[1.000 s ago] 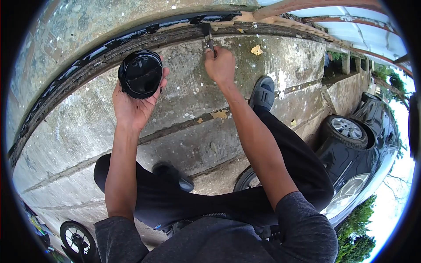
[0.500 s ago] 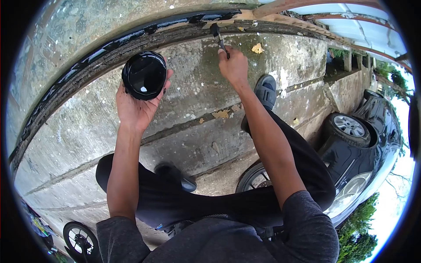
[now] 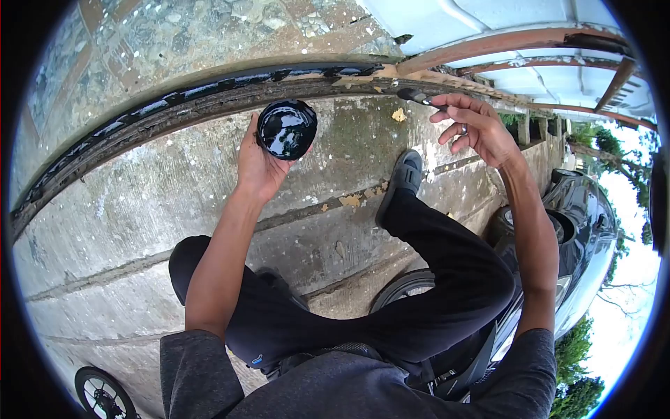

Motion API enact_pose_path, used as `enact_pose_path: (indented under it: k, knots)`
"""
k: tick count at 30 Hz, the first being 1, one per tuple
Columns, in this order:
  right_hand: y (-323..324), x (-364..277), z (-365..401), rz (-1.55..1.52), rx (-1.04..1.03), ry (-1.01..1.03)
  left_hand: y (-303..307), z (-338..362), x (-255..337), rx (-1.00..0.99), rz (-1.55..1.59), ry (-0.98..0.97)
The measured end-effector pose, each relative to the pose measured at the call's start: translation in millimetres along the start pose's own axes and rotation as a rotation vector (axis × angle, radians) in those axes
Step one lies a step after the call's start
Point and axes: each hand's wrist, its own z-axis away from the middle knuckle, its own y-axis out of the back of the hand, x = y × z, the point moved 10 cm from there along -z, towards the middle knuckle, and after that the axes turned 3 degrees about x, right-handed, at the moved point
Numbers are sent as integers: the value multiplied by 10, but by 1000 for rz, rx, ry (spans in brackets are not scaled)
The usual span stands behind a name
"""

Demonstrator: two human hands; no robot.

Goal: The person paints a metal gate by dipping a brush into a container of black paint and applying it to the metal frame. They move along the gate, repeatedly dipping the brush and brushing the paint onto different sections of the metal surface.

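Observation:
My left hand holds a round container of glossy black paint from below, its open top facing me. Between the fingertips of my right hand is a small brush with dark bristles pointing left. The brush is in the air, apart from the container. Beyond both hands runs a long curved rail, wet black along its left and middle part and bare brown wood farther right.
Concrete ground with grooves and paint flecks lies below. A dark car stands at the right, a wheel at the lower left. Reddish beams and pale sheets are at the upper right.
My right hand has moved right with the brush, away from the rail, its fingers more spread. The paint container in my left hand has shifted right. My right-side leg has changed position.

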Motion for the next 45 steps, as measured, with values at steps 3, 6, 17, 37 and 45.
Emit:
enact_pose_path:
  k: [3,6,17,37,45]
  knots:
    - [-61,-595,347,0,27,204,4,11,38,90,1,17]
    - [3,-937,432,153,261,374,102,-126,45,110,43,-28]
    - [-260,-912,459,-2,189,764,71,-123,-11,130,-28,-9]
    - [-386,-155,-388,120,-115,866,-602,-473,-637,232,-163,-74]
    - [358,274,-383,-48,-42,836,-850,-901,-1099,77,-124,12]
